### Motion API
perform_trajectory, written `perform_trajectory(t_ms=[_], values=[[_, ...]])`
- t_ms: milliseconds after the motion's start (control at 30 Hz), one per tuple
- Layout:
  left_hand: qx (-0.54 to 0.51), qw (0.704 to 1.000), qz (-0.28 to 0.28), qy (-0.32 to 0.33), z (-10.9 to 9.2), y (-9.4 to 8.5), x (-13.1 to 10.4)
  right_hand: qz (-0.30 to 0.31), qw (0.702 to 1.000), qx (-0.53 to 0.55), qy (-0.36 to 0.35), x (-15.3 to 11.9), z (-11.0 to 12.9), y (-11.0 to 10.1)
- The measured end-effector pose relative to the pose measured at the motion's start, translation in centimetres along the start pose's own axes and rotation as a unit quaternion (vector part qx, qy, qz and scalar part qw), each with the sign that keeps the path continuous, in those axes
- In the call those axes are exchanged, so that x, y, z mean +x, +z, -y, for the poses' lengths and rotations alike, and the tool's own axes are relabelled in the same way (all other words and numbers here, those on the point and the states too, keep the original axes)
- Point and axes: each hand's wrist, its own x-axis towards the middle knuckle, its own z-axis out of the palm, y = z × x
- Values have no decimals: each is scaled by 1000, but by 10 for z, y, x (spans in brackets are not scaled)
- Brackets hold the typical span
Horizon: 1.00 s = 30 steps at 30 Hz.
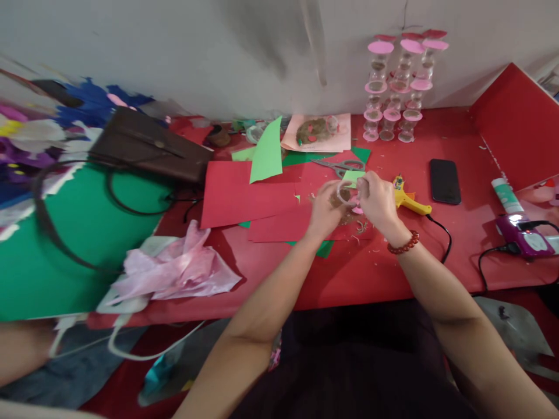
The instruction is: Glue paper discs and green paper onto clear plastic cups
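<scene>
The step in hand looks like close two-handed work on a clear plastic cup (346, 194), held above the red paper (275, 227); the next move seems to call for a steady hold and fine fingertip control. The left hand (326, 206) curls round its side, gripping it; the right hand (376, 201) bends in opposite, its grip too blurred to tell

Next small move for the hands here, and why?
Probably steady the clear round plastic cup with the left hand: its fingers are at the cup's side, the right hand is close opposite, and the yellow corded glue gun lies unheld.
</scene>
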Motion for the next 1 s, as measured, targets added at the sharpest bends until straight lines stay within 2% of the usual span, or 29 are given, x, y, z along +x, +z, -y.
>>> perform_trajectory(t_ms=[300, 567, 767, 900, 1000], values=[[39, 999, -15, 34, 3, -2, 0, 17, 996, 87, 22, -4, 2, 3], [47, 998, -39, 32, 1, -3, 0, 39, 965, 236, 103, 1, 6, -3], [66, 996, -48, 18, 3, 1, -2, 26, 992, 122, 11, 1, 9, -8], [77, 996, -46, 25, 2, 3, -3, 4, 998, 65, 1, -1, 8, -7], [74, 995, -51, 29, 1, 3, -4, 6, 998, 63, 5, -2, 8, -5]])
